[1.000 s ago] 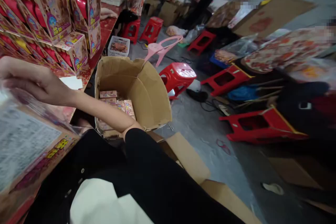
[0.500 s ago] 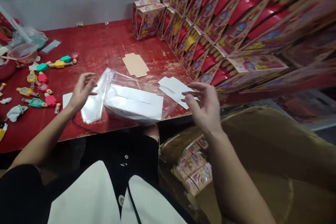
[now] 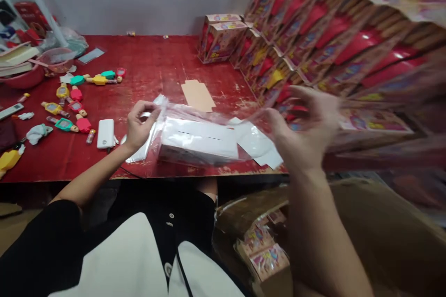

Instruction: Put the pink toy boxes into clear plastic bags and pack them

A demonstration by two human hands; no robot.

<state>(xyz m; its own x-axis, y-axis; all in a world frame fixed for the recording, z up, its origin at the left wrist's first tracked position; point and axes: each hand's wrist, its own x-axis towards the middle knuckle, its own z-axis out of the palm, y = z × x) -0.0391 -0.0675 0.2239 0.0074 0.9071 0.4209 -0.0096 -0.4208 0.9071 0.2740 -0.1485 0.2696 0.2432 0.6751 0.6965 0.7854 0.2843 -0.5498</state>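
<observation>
A white box [image 3: 200,137] with two slits in its upper face lies inside a clear plastic bag [image 3: 163,113] at the front edge of the red table. With fingers pinched, my left hand [image 3: 139,123] grips the left end of the bag. On the other side my right hand [image 3: 306,125], smeared by motion, appears to hold the bag's right edge, and the film stretches up toward its fingers. Flat white card [image 3: 273,155] lies partly under the bag's right side. Behind the box rests a flat tan cardboard piece [image 3: 198,95].
Printed boxes with red contents [image 3: 334,41] are stacked at the right. Several small coloured toys [image 3: 64,124] and a white power bank [image 3: 105,133] lie at the left, near a pink basket [image 3: 57,55]. Below the table's right edge stands a large carton [image 3: 376,222] with packed boxes.
Both hands were apart from the bag; now the left pinches its left end and the right has moved outward, drawing the film up. The view has shifted left, showing the power bank.
</observation>
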